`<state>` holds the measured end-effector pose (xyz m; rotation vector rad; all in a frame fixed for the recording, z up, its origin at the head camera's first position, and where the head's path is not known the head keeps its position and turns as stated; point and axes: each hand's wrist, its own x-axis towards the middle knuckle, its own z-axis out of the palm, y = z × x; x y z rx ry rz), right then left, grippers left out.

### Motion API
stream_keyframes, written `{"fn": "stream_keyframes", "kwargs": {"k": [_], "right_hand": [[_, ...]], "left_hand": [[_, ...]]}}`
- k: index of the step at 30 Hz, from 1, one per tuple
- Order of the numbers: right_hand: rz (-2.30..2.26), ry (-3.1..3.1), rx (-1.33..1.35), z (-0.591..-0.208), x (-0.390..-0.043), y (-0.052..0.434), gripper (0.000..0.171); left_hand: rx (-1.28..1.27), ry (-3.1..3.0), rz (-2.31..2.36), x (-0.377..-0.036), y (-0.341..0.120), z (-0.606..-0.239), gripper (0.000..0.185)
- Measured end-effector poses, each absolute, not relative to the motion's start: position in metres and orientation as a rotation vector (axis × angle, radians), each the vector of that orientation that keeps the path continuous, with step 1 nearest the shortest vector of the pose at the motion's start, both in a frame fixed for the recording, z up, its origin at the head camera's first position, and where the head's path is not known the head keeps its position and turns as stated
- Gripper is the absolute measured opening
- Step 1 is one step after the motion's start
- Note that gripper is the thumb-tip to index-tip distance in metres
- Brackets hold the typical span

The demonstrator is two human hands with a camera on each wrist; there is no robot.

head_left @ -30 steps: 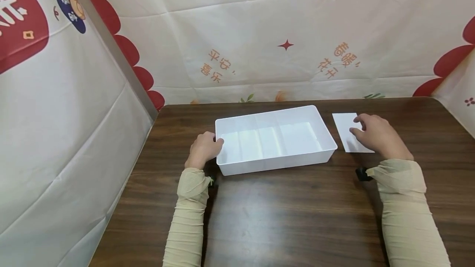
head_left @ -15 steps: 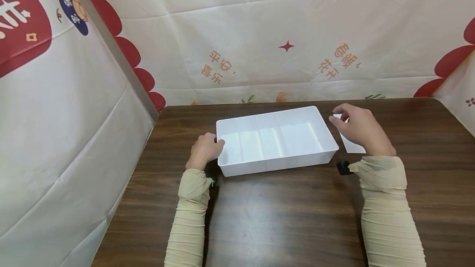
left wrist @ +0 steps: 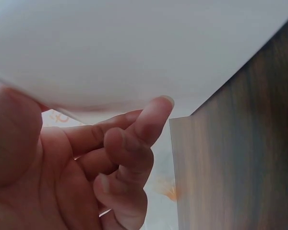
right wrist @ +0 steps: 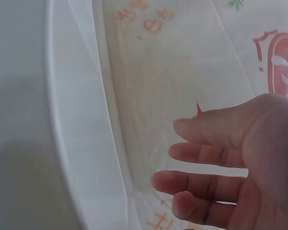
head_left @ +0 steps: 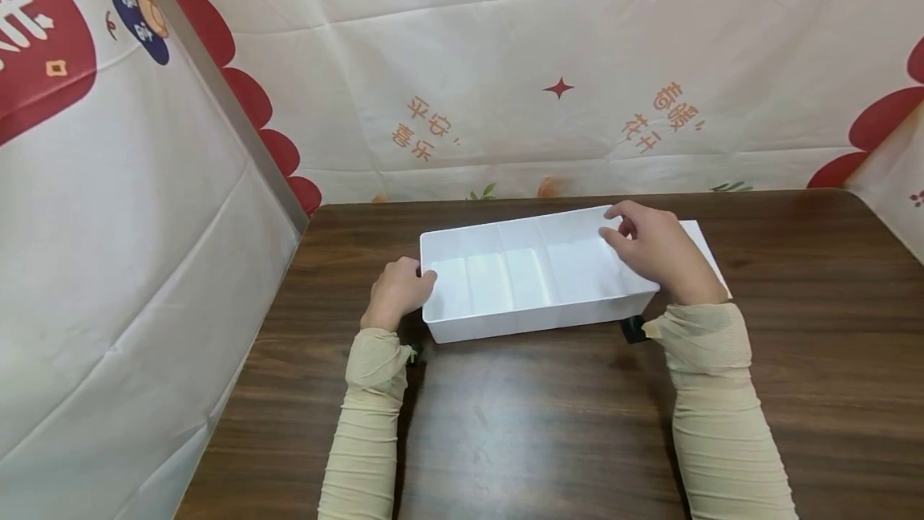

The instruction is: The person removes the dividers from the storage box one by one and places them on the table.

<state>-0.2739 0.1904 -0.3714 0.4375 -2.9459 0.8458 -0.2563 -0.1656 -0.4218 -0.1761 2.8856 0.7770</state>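
Head view shows your right hand (head_left: 653,251) has left the white sheet (head_left: 703,243) at centre right and come over the right end of the white bin (head_left: 530,307), fingers loosely apart, holding nothing. Your left hand (head_left: 397,289) still grips the bin's left rim, steadying it mid-frame.

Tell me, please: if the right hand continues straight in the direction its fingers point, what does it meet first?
The right hand hovers over the right end of the white tray, fingers pointing left. It would probably meet the tray's inner divider first, though its height is unclear.
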Motion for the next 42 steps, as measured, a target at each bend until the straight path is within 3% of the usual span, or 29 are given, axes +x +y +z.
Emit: {"fn": "stream_keyframes", "kwargs": {"k": [42], "right_hand": [[0.710,-3.032,0.821,-0.391,-0.265,0.123,0.029]], "left_hand": [[-0.141,2.898,0.777,-0.256,-0.166,-0.421,0.034]]}}
